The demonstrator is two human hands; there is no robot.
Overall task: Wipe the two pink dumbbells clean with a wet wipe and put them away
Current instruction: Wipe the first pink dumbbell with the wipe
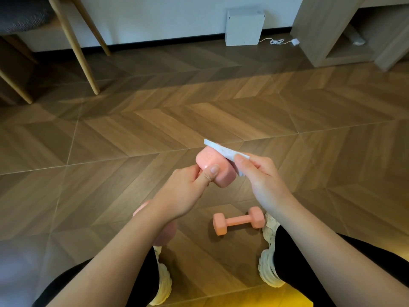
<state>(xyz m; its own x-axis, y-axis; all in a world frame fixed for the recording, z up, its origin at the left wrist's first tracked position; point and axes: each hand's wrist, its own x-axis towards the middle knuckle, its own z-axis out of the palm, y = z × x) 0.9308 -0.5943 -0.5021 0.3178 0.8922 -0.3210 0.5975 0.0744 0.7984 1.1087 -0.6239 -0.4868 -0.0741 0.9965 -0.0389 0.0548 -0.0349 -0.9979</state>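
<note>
The left hand (183,187) grips one pink dumbbell (213,168); the right hand (259,173) pinches the wet wipe (223,152) against its head. A wet, slick head may slip from the grip and drop onto the second dumbbell (239,220) or a shoe (269,258).

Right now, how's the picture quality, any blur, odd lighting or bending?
Head view: wide-angle bending curves the floor seams and tilts the chair legs; the left hand and its dumbbell are slightly soft, the lower dumbbell end near the wrist blurred; a yellow glow tints the bottom edge; far corners are dim.
</note>
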